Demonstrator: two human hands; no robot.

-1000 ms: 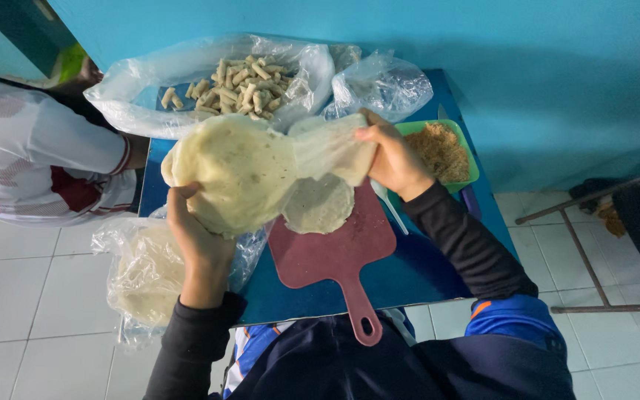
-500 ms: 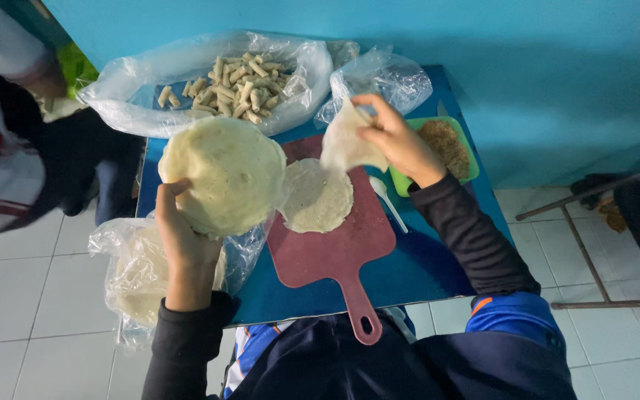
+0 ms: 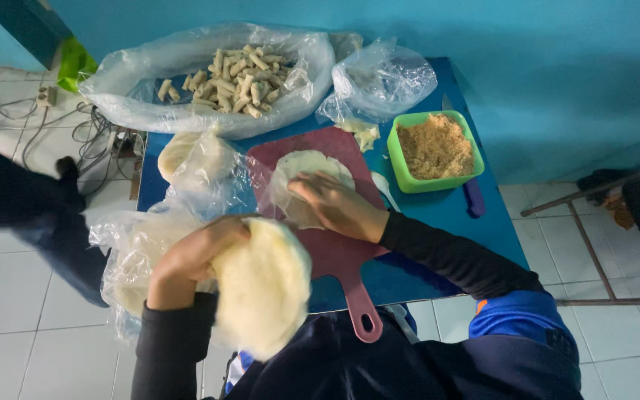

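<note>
A round wrapper (image 3: pixel 307 172) lies on the cutting board (image 3: pixel 335 244) under the flat, spread right hand (image 3: pixel 332 204), while the left hand (image 3: pixel 195 252) pinches a wrapper stack (image 3: pixel 264 285).

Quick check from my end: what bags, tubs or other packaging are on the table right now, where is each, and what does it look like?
Large clear plastic bag: far left of the table, spread open, holding pale rolled sticks.
Small clear bag: far middle, crumpled.
Green square tub: far right, filled with brown crumbs.
Clear wrap: left of the red cutting board, over pale round sheets.
Crumpled clear bag: near left edge, beside the left hand.
No labels, signs or screens in view.
</note>
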